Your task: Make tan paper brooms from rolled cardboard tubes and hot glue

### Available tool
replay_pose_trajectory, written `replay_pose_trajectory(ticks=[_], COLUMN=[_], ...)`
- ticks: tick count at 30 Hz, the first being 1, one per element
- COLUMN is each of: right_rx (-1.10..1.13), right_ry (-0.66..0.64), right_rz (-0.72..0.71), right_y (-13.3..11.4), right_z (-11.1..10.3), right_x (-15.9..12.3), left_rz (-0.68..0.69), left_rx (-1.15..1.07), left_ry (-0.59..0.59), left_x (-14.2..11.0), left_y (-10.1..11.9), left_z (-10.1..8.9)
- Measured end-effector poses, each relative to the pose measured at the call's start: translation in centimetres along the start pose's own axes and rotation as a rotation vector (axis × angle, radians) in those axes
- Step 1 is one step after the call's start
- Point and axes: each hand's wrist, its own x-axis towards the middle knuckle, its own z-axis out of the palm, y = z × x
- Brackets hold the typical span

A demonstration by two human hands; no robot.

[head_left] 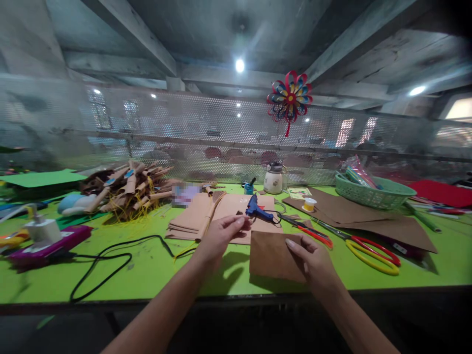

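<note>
Between the thumb and fingers of my right hand is a rectangular piece of brown paper, held upright over the near part of the table. My left hand is closed in a pinch just left of the paper; whatever is between its fingertips, if anything, is too small to make out. Just beyond my left fingertips lies a blue glue gun on a stack of light brown paper sheets. A rolled paper bundle rests on the same stack.
Red-and-yellow scissors, orange-handled scissors and large brown sheets lie to the right, near a green basket. Leftward are a heap of paper rolls, a purple power strip and a black cable. A jar stands behind.
</note>
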Motion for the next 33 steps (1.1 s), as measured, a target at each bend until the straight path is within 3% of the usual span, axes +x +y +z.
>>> replay_pose_trajectory(ticks=[6, 17, 23, 25, 30, 33], right_rx=[0.054, -0.072, 0.07, -0.013, -0.315, -0.503], right_ry=[-0.027, -0.078, -0.072, -0.145, -0.593, -0.601], right_rz=[0.013, -0.107, -0.142, -0.176, -0.218, -0.362], right_y=[-0.2, 0.7, -0.7, -1.0, -2.2, -3.1], right_z=[0.0, 1.5, 1.2, 1.0, 2.1, 3.1], right_x=[0.5, 0.4, 0.0, -0.2, -1.1, -1.7], left_rz=[-0.055, -0.067, -0.122, -0.155, -0.237, -0.269], left_rx=[0.263, 0.138, -0.207, -0.281, -0.346, -0.372], left_ry=[-0.163, -0.057, -0.205, -0.245, -0.378, -0.415], left_x=[-0.1, 0.2, -0.2, -0.4, -1.7, -2.8], left_y=[-0.7, -1.2, -1.6, -1.4, -0.7, -0.7], left_z=[1.8, 1.6, 0.7, 0.6, 1.4, 2.3])
